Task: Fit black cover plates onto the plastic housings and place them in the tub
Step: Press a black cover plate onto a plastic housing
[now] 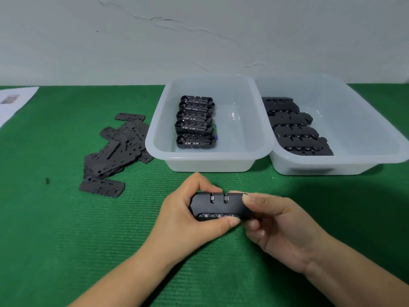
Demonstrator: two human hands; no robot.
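A black plastic housing with small number dials along its near edge is held just above the green mat in front of the tubs. My left hand grips its left end, thumb under the dials. My right hand pinches its right end. A loose pile of flat black cover plates lies on the mat to the left. The left translucent tub holds a row of several open housings. The right tub holds several closed black housings.
A green ribbed mat covers the table up to a pale wall. A white paper sheet lies at the far left edge. A small dark speck sits on the mat left of the plates.
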